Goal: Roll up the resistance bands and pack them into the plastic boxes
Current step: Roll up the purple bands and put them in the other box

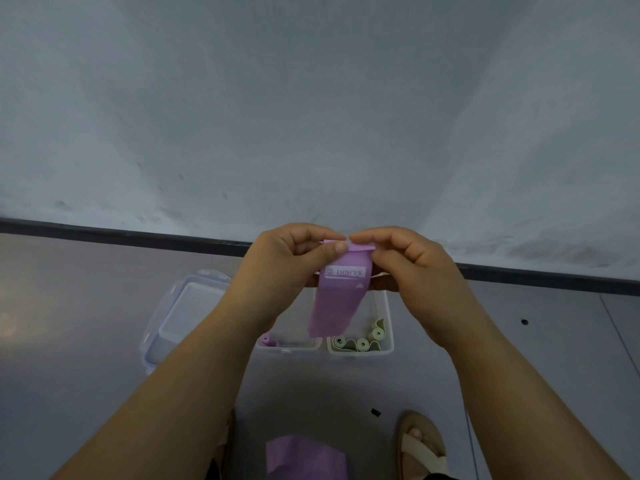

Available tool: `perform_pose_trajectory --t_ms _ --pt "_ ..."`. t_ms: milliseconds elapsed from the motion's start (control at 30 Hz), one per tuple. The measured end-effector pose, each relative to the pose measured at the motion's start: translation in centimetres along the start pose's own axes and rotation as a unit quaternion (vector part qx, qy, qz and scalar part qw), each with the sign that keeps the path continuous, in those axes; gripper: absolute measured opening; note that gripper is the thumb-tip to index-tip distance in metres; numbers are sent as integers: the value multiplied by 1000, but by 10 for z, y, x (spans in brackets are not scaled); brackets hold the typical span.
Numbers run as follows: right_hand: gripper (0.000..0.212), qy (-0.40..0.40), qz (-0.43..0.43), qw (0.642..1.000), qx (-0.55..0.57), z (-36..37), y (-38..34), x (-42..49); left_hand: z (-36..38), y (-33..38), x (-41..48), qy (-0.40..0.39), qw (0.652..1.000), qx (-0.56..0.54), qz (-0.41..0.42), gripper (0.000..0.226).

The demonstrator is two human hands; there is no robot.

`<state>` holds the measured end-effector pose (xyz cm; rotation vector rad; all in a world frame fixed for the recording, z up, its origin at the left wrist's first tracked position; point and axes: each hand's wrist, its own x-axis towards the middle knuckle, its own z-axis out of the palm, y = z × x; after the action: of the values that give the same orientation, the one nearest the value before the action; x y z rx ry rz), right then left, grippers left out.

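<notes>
A purple resistance band (337, 299) marked X-LIGHT hangs in front of me, its top edge folded over. My left hand (294, 261) and my right hand (408, 261) both pinch that top edge, thumbs nearly touching. Below stand two clear plastic boxes: the left box (287, 346) holds a rolled purple band (267, 340), the right box (388, 327) holds several rolled green bands (360, 342). More purple bands (304, 457) lie near the bottom edge, between my forearms.
A clear box lid (180, 317) lies on the grey floor left of the boxes. A dark baseboard (138, 235) runs along the pale wall. A sandalled foot (420, 445) is at lower right. Small dark specks dot the floor.
</notes>
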<state>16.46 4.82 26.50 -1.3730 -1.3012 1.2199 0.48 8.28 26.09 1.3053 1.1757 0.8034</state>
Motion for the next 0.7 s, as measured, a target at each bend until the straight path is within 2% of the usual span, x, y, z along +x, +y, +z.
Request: perform_pose_trajectory --t_ms 67,200,700 --pt "29 -2 21 999 34 0 0 1 0 -1 0 6 1000 13 11 6" --pt "11 23 26 998 48 1 -1 1 1 -1 1 15 1000 9 13 5" --pt "10 39 37 997 62 0 1 3 0 -1 1 5 1000 -15 -1 8"
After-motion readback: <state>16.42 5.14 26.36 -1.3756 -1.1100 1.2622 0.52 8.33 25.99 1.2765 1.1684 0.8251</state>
